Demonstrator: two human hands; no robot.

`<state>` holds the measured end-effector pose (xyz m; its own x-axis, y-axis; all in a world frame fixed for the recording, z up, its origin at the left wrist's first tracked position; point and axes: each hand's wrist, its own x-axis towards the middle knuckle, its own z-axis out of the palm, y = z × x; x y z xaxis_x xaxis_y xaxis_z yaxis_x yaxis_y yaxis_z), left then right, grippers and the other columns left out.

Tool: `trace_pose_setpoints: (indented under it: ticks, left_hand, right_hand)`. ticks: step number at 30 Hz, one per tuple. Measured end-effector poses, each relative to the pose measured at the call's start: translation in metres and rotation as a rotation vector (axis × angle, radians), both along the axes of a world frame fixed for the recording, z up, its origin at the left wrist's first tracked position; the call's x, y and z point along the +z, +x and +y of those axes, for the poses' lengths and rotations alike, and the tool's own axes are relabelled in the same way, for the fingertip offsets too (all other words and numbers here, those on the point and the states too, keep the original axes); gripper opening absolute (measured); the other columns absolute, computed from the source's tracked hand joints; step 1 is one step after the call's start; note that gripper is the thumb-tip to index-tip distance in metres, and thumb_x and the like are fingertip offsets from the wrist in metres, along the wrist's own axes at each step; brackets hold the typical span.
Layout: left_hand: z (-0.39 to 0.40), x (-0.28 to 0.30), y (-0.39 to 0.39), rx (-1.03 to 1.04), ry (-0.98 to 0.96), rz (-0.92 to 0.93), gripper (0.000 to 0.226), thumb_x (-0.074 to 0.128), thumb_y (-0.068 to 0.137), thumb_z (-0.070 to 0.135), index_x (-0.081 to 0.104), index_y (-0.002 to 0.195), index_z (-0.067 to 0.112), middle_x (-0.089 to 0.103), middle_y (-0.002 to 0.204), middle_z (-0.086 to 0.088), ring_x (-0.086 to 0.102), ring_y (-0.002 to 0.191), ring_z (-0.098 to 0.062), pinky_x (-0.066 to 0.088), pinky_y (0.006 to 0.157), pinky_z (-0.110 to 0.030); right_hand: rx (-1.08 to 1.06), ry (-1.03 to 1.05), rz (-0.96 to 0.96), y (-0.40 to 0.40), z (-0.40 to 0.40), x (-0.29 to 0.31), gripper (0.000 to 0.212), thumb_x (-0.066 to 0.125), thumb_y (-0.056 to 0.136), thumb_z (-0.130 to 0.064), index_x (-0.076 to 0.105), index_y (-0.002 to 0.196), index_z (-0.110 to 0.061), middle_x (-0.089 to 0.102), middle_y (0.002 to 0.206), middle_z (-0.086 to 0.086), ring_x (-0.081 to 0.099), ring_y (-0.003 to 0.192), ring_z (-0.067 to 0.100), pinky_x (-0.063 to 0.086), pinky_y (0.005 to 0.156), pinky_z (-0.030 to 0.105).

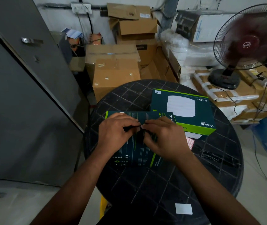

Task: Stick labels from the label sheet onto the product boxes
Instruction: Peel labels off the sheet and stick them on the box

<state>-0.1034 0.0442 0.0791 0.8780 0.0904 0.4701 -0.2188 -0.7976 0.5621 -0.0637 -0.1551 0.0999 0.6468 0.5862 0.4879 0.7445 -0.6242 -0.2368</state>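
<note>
- Head view. A person is working at a round dark table (178, 184); I am taking the near product box (134, 150), dark green and lying flat, as the landmark for every position below.
- Left hand (115, 132) is resting on the upper left of that box, fingers curled together; a thin dark item seems pinched in them, too blurred to name.
- Right hand (163, 138) is sitting on the upper right of the box, thumb and forefinger pressed together on a small white label (141, 126) between the two hands.
- Label sheet (190, 142) is lying just right of the box, partly hidden by the right wrist.
- Second product box (183, 111) is lying beyond and to the right of the landmark box, already carrying a small white sticker at its far corner.
- Judgement: label is being laid down on the box top. To do it well: anchor one edge first, keep it square to the box edge, smooth outward with a fingertip, steady the box with the other hand.
- Risk: label folding onto itself.
</note>
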Motion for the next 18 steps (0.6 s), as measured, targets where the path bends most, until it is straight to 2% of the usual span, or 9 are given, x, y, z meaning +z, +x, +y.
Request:
trace_pose_setpoints:
  ticks: [2,4,7,11,13,16,18]
  left_hand:
    - [-0.001,0.000,-0.001,0.007,0.001,-0.010,0.014,0.085,0.077,0.033,0.080,0.090,0.034,0.075,0.096,0.020,0.063,0.095,0.001,0.053,0.076,-0.024]
    - [-0.001,-0.001,-0.001,0.001,-0.003,-0.013,0.014,0.085,0.077,0.034,0.080,0.091,0.033,0.075,0.096,0.020,0.063,0.095,0.001,0.054,0.077,-0.025]
    - [-0.001,-0.002,0.000,-0.002,-0.005,-0.017,0.014,0.085,0.077,0.034,0.080,0.090,0.032,0.075,0.096,0.018,0.064,0.095,-0.001,0.055,0.077,-0.027]
    - [-0.001,-0.003,-0.001,-0.022,-0.003,-0.021,0.011,0.085,0.078,0.033,0.080,0.088,0.031,0.075,0.096,0.017,0.066,0.094,-0.004,0.055,0.076,-0.030]
    - [0.000,-0.003,-0.001,-0.026,-0.008,-0.015,0.012,0.085,0.078,0.033,0.081,0.089,0.031,0.075,0.096,0.017,0.066,0.094,-0.003,0.055,0.077,-0.030]
    - [-0.001,-0.002,-0.004,-0.028,-0.011,-0.007,0.015,0.085,0.078,0.034,0.081,0.092,0.031,0.076,0.097,0.018,0.065,0.096,-0.001,0.054,0.080,-0.028]
    - [-0.002,-0.001,-0.006,-0.031,-0.010,-0.004,0.015,0.085,0.078,0.034,0.081,0.092,0.031,0.075,0.098,0.019,0.065,0.096,-0.001,0.054,0.080,-0.027]
  right_hand:
    - [-0.016,0.121,0.158,0.008,-0.006,0.002,0.027,0.054,0.088,-0.034,0.080,0.097,-0.033,0.076,0.107,-0.017,0.065,0.095,0.009,0.053,0.073,0.025]
    - [-0.032,0.164,0.215,0.016,-0.005,-0.003,0.018,0.061,0.089,-0.036,0.079,0.094,-0.035,0.075,0.105,-0.020,0.064,0.094,0.007,0.053,0.076,0.029]
    - [-0.029,0.189,0.162,0.021,0.003,-0.013,0.006,0.076,0.084,-0.035,0.079,0.087,-0.030,0.076,0.098,-0.016,0.063,0.086,0.011,0.051,0.072,0.035]
    - [0.054,0.167,0.066,0.022,0.005,-0.016,0.003,0.075,0.082,-0.029,0.077,0.084,-0.027,0.075,0.098,-0.015,0.062,0.087,0.016,0.049,0.069,0.040]
    - [0.090,0.123,0.073,0.024,0.001,-0.016,0.014,0.081,0.076,-0.024,0.077,0.088,-0.026,0.074,0.103,-0.013,0.062,0.089,0.018,0.050,0.072,0.037]
    - [0.105,0.097,0.204,0.027,-0.010,-0.011,0.039,0.088,0.065,-0.021,0.077,0.102,-0.028,0.073,0.113,-0.013,0.063,0.099,0.011,0.051,0.084,0.028]
    - [0.109,0.174,0.311,0.028,-0.013,-0.004,0.034,0.085,0.071,-0.022,0.078,0.104,-0.027,0.074,0.112,-0.014,0.063,0.102,0.002,0.050,0.087,0.019]
